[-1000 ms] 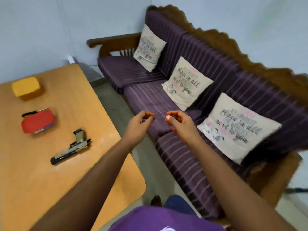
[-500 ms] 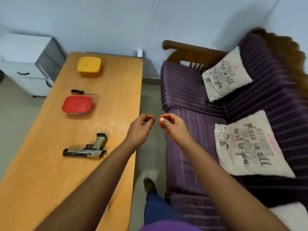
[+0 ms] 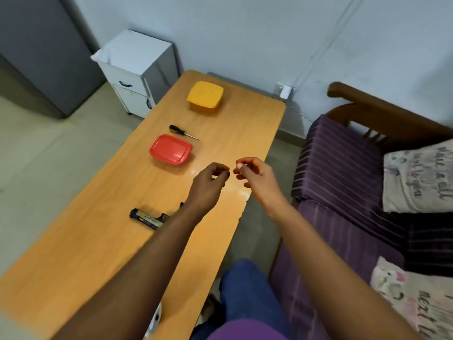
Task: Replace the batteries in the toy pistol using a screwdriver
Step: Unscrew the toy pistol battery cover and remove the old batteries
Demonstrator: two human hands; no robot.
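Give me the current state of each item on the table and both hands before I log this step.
toy pistol: lying flat on the table, grip hidden behind the left forearm
screwdriver: lying untouched beyond the red container
red container: lid on
yellow container: lid on
left hand: raised, fingers loosely curled, holding nothing
right hand: raised, fingers loosely curled, holding nothing

pistol (image 3: 147,217): 1 | screwdriver (image 3: 182,132): 1 | lidded containers (image 3: 170,149): 2 | cushions (image 3: 416,179): 2 | hands (image 3: 208,184): 2
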